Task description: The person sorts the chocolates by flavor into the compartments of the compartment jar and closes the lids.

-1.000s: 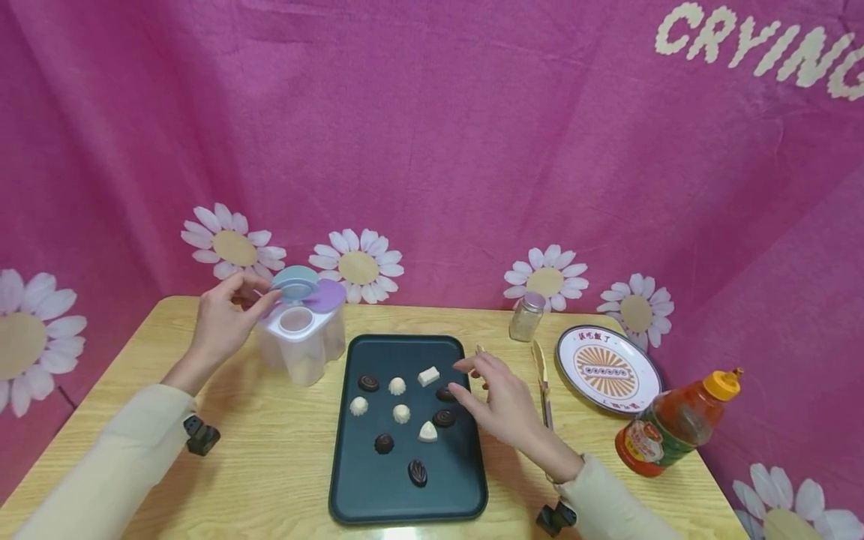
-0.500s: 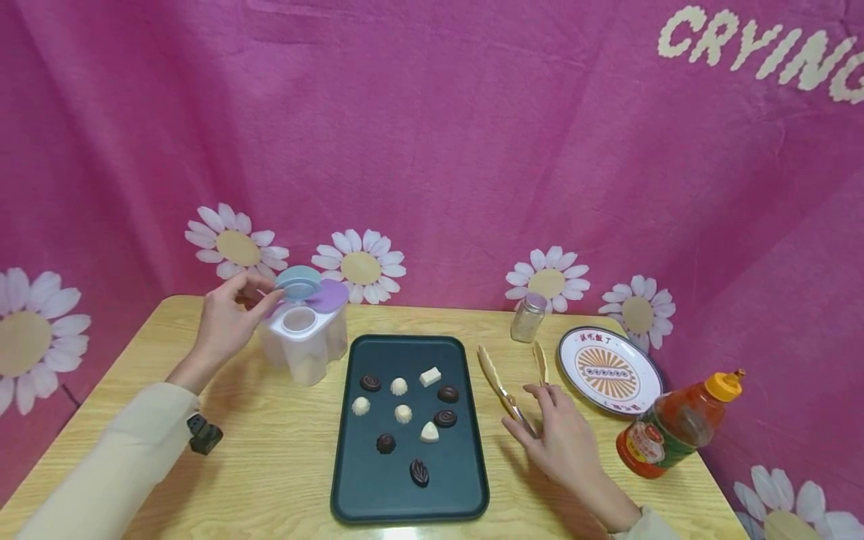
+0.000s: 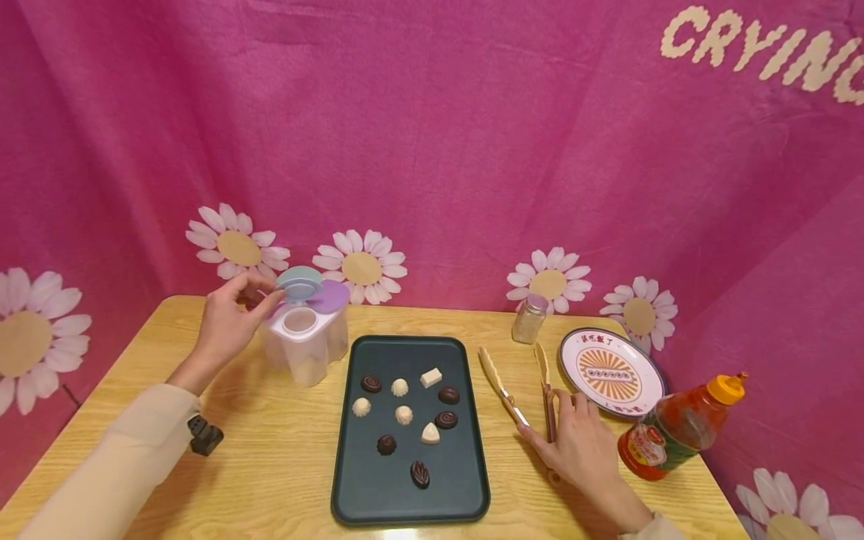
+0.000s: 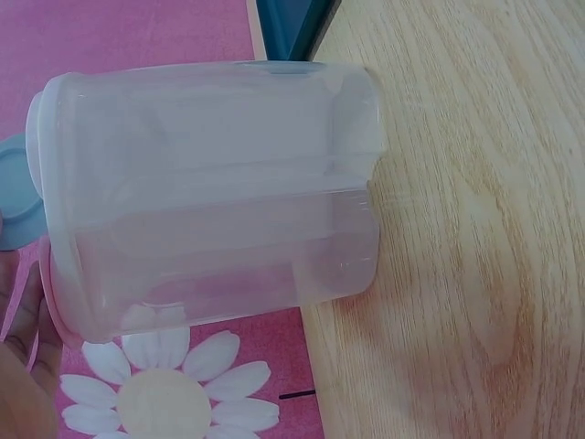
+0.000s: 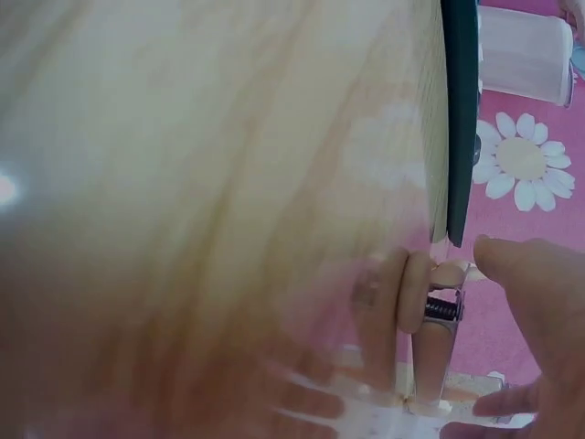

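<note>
My left hand [image 3: 229,319] pinches the raised pale blue lid [image 3: 300,281] of a translucent plastic container [image 3: 307,356] at the back left. The round opening below that lid is uncovered; a purple lid [image 3: 329,297] beside it lies flat. The left wrist view shows the container's clear side [image 4: 210,183] and the blue lid's edge. At the right, my right hand [image 3: 580,442] straddles metal tongs [image 3: 499,381] on the table, thumb by one arm and fingers beside the other. The arms stand spread. In the right wrist view the thumb [image 5: 512,261] looks apart from the tongs.
A dark tray [image 3: 378,502] with several brown and white chocolates [image 3: 420,474] lies mid-table. To the right stand a small jar [image 3: 529,321], a patterned plate [image 3: 610,371] and a red sauce bottle [image 3: 675,431]. A pink curtain [image 3: 418,150] hangs behind.
My right hand has moved right and toward me, from above the tray's right edge to around the tongs. The left hand keeps holding the blue lid up in the same place.
</note>
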`<state>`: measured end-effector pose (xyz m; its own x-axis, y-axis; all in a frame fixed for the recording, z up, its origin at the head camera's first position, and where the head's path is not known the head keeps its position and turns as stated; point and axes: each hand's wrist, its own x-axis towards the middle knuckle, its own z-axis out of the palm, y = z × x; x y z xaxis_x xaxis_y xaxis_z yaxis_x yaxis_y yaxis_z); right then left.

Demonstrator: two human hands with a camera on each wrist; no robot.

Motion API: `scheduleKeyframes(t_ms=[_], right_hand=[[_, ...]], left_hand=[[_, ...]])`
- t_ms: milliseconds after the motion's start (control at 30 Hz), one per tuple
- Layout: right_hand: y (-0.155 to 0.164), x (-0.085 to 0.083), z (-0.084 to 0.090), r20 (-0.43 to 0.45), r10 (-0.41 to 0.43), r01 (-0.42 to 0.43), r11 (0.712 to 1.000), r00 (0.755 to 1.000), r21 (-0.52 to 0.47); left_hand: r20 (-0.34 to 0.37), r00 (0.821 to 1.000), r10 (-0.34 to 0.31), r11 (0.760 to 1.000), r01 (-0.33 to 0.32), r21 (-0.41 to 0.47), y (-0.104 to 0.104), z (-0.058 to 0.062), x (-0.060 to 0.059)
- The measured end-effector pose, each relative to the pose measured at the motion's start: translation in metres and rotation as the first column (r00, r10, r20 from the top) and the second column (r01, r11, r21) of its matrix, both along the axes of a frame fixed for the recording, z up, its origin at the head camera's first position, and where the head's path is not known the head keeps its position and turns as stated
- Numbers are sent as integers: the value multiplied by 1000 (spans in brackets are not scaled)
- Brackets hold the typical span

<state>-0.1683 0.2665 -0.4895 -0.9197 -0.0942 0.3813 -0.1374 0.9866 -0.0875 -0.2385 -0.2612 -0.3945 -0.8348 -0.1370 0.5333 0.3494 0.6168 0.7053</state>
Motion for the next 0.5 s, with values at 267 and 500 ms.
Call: scheduleKeyframes(t_ms=[267, 500], right_hand=[[2, -1, -1, 46, -26, 25, 999, 999, 36], [-1, -5, 1, 99, -37, 30, 997, 994, 76]], left_hand=[[14, 1000, -3, 1000, 3, -5, 0, 0, 1], [15, 1000, -13, 1000, 13, -12, 0, 0, 2]])
